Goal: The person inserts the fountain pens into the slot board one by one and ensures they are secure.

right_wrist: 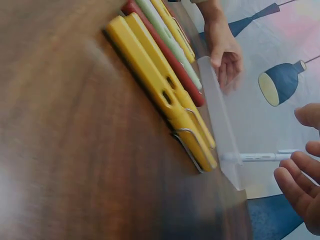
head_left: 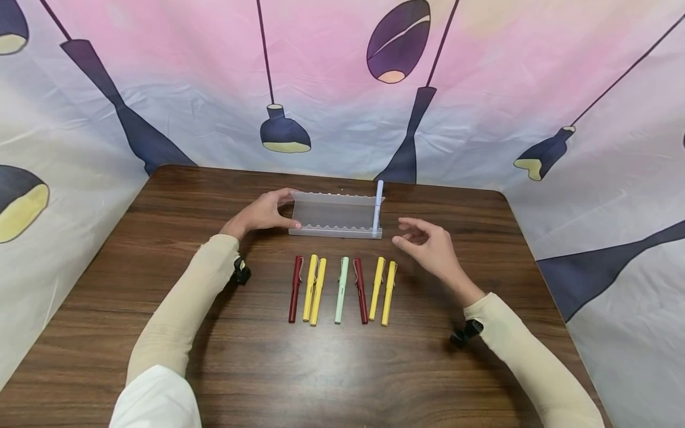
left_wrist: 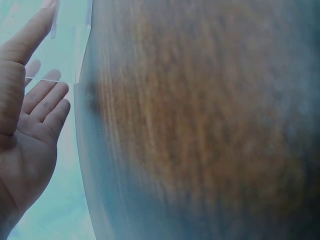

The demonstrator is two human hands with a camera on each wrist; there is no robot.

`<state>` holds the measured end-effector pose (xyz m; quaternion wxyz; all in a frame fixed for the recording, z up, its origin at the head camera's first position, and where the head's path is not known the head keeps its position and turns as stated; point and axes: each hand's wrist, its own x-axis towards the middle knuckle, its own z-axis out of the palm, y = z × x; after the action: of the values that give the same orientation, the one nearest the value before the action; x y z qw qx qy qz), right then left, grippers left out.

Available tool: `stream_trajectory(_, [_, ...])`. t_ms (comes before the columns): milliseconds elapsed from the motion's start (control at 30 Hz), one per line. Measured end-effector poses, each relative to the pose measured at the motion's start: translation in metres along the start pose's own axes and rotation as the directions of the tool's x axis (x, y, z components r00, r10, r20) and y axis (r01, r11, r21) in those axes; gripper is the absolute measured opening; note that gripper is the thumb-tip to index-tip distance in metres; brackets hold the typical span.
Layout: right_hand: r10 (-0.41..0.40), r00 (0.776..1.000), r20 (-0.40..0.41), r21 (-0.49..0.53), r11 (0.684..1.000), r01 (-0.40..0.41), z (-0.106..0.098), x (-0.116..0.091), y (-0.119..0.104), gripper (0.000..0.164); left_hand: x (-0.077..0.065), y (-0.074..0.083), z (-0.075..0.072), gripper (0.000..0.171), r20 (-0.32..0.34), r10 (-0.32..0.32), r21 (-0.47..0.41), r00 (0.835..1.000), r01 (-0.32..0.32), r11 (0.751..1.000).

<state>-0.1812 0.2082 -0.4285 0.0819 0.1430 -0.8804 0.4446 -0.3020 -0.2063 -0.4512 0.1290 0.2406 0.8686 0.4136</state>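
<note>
My left hand (head_left: 262,212) grips the left end of a clear pen stand (head_left: 334,211), thumb at the front lip and fingers behind. In the left wrist view the fingers show through the stand's clear sheet (left_wrist: 70,30). A pale blue pen (head_left: 377,205) leans upright in the rightmost notch of the stand. To the right of it hovers my right hand (head_left: 430,246), fingers loosely bent, holding nothing. Below the stand lies a row of pens: a dark red pen (head_left: 295,289), two yellow pens (head_left: 310,288), a light green pen (head_left: 342,291), another dark red pen (head_left: 361,291) and two more yellow pens (head_left: 389,294).
The dark wooden table (head_left: 332,374) reaches back to a printed cloth backdrop (head_left: 342,71) with lamp drawings. Both wrists wear small black cameras, one (head_left: 242,271) on the left and one (head_left: 467,334) on the right.
</note>
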Motion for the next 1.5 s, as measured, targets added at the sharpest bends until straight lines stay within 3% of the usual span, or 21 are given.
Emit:
stream_trajectory(267, [0.076,0.997,0.034,-0.002,0.997,-0.076,0.013,-0.020,0.008,0.048,0.002,0.000,0.002,0.086,0.000,-0.014,-0.018,1.000,0.014,1.000])
stream_trajectory(533, [0.078,0.995,0.056,-0.018,0.997,-0.077,0.021,-0.035,0.014,0.047,0.003,0.001,0.002,0.087,0.006,-0.023,-0.017,1.000,0.023,1.000])
stream_trajectory(767, [0.088,0.995,0.047,-0.040,0.996,-0.086,0.023,-0.042,0.017,0.046,0.003,-0.005,0.000,0.086,-0.001,0.009,-0.019,1.000,-0.009,1.000])
stream_trajectory(1200, [0.124,0.989,0.080,-0.080,0.990,-0.118,0.026,-0.050,0.018,0.046,0.000,0.001,-0.001,0.085,0.009,0.012,-0.031,1.000,-0.012,0.999])
stream_trajectory(1500, [0.162,0.981,0.106,-0.115,0.982,-0.150,0.029,-0.049,0.017,0.046,0.003,-0.005,0.000,0.088,-0.002,0.013,-0.007,1.000,-0.013,1.000])
